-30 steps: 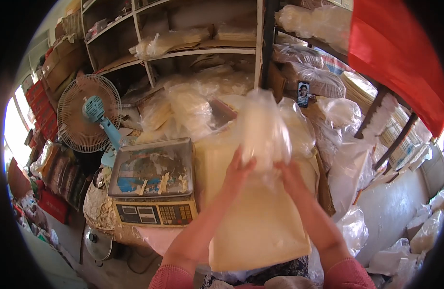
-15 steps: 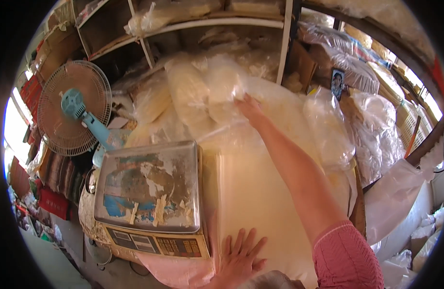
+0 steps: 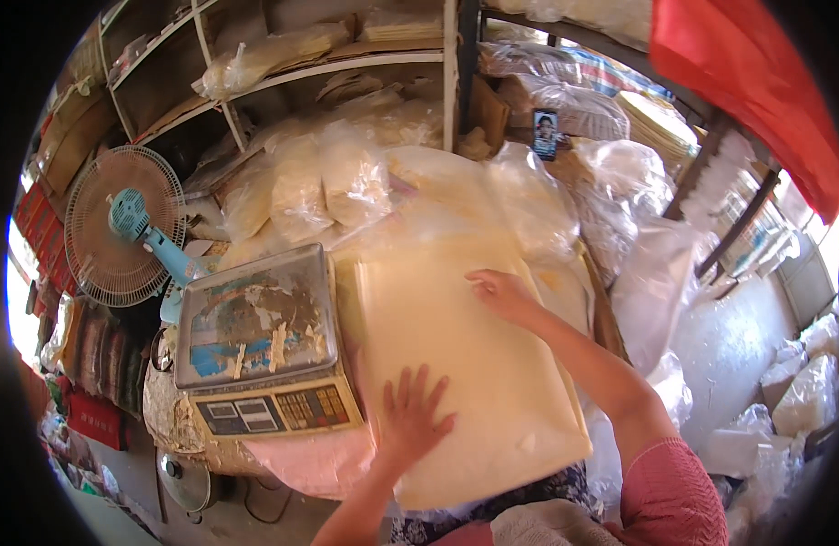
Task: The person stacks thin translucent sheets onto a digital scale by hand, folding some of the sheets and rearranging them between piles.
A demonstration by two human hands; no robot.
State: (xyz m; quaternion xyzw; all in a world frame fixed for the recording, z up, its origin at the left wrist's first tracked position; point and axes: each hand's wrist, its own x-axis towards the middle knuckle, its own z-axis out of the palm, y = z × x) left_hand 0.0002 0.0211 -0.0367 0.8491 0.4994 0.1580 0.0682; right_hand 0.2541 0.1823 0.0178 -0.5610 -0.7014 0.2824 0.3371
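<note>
A large pale yellow sheet, perhaps a stack of thin sheets [image 3: 474,391], lies on the table before me, its near edge close to my body. My left hand [image 3: 412,417] rests flat near its left edge, fingers spread. Over its middle is my right hand [image 3: 503,296], the index finger stretched out and the others loosely bent. I see nothing held in it. Left of the sheet stands a weighing scale [image 3: 272,409], its metal pan worn and strewn with pale scraps. Filled clear plastic bags [image 3: 355,182] lie behind the sheet.
A blue fan [image 3: 128,218] stands at the left, behind the scale. Shelves [image 3: 374,59] with wrapped goods line the back. A phone [image 3: 545,135] is propped among plastic bags at the right. Something red [image 3: 747,82] hangs at the upper right. A lidded pan [image 3: 184,482] sits low at the left.
My right hand has come away from the plastic bags at the back, nearer to me over the sheet. My left hand stays spread on it. The view has turned rightward, showing the sheet's near edge.
</note>
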